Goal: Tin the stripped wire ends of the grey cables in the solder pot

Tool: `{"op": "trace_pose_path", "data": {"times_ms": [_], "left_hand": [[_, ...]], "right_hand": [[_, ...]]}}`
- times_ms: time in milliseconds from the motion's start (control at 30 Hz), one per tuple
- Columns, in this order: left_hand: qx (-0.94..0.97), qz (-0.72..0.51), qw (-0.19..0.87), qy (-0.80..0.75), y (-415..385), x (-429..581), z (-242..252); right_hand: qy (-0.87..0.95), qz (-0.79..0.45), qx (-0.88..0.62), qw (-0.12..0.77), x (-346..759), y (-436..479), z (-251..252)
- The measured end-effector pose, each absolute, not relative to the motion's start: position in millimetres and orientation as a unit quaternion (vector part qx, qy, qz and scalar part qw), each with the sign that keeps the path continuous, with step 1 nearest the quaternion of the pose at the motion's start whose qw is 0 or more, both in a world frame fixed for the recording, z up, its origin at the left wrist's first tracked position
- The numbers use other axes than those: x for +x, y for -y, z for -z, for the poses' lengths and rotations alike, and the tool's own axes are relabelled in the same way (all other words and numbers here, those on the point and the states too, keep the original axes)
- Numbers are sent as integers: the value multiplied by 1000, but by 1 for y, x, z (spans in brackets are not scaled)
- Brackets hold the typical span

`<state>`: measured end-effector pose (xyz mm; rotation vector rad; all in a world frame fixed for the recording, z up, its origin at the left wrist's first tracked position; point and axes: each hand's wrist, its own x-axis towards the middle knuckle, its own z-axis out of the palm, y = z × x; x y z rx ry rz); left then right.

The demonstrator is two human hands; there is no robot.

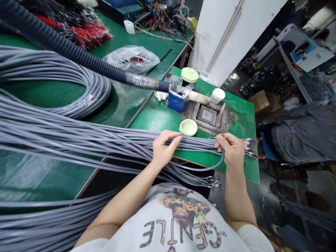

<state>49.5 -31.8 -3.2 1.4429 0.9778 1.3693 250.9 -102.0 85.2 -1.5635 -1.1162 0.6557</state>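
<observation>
Head view: my right hand (233, 149) is pinching one grey cable (204, 169) near its end, over the green table (154, 117); my left hand (162, 147) is curving loosely, fingers slightly apart, at the cable bundle (136, 140). I'm judging that steady, gentle pinching suits these thin wires (223, 132).

Passage opens left of the dish (188, 127), but cables (141, 138) block the near board (156, 116).

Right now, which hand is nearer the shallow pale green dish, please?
Left: the left hand is beside the dish, on its left; the right hand is farther, on its right.
</observation>
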Motion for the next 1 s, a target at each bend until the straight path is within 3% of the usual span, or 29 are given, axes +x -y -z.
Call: {"op": "trace_pose_path", "data": {"times_ms": [133, 233, 433, 1000], "left_hand": [[402, -465, 739, -276, 64, 93, -2], [283, -450, 825, -190, 75, 120, -10], [234, -449, 853, -127, 82, 136, -32], [255, -425, 853, -163, 87, 134, -50]], "right_hand": [[453, -310, -629, 550, 239, 109, -81], [459, -323, -622, 545, 233, 114, -79], [450, -337, -607, 562, 229, 124, -76], [417, -389, -571, 590, 228, 132, -69]]}}
